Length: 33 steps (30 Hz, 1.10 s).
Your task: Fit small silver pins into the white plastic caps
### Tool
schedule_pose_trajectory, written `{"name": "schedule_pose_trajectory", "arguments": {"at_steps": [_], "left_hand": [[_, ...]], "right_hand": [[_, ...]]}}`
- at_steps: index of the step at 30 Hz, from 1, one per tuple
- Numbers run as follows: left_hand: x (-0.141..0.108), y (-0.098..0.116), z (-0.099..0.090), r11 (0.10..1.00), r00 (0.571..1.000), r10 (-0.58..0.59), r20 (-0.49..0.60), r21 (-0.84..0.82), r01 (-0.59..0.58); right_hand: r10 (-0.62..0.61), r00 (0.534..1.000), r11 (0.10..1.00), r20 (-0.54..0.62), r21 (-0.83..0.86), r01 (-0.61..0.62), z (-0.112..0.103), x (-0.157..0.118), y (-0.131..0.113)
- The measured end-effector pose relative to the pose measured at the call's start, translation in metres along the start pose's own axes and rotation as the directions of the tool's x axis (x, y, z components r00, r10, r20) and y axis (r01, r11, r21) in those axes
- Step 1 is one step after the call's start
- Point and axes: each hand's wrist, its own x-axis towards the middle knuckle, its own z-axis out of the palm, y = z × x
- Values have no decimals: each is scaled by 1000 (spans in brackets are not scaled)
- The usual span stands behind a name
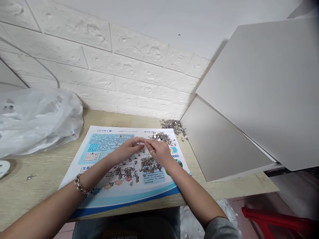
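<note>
My left hand [129, 148] and my right hand [159, 152] meet at the fingertips above a printed sheet [87, 186]. Both are closed in a pinch, and whatever sits between the fingers is too small to make out. Under and beside my right hand lies a pile of small silvery metal pieces [149, 165]. A looser scatter of metal pieces [126, 172] spreads below my left hand. Just beyond my right hand is another heap of metal pieces [161, 136], partly hidden by the fingers. A chain bracelet [81, 186] circles my left wrist.
At the back, more metal pieces [173, 125] are heaped on the wooden table [199, 159] near the white brick-pattern wall [139, 76]. A clear plastic bag [40, 119] stands left. Large grey boards [224, 139] lean at right. One metal piece [30, 177] lies apart. A red stool [276, 219] is below.
</note>
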Motion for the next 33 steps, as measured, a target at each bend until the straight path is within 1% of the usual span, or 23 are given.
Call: {"name": "schedule_pose_trajectory", "arguments": {"at_steps": [4, 7, 10, 13, 17, 20, 26, 30, 33], "left_hand": [[1, -1, 0, 998, 998, 48, -31, 30, -47], [2, -2, 0, 996, 997, 62, -55, 69, -58], [2, -3, -1, 996, 998, 12, -55, 89, -7], [2, -3, -3, 996, 999, -31, -36, 81, 34], [2, -3, -5, 990, 1000, -5, -16, 142, 7], [3, -3, -5, 986, 1000, 28, -5, 166, -26], [4, -5, -6, 983, 999, 31, 19, 182, -34], [4, -8, -8, 977, 998, 57, 35, 204, -63], [4, -11, -8, 969, 997, 71, 37, 235, -77]], "right_hand": [[110, 992, 984, 54, 133, -116, -3, 1, -3], [150, 985, 957, 88, 238, -167, -6, 2, -6], [181, 977, 912, 114, 352, -210, -8, 3, -8], [226, 966, 875, 123, 410, -257, -9, 3, -7], [276, 949, 856, 150, 411, -314, -7, 2, -6], [289, 944, 855, 157, 402, -329, -5, 1, -5], [289, 947, 889, 142, 328, -321, -3, 1, -4], [264, 956, 906, 132, 305, -292, -3, 1, -4], [223, 960, 913, 171, 307, -267, -6, 1, -6]]}}
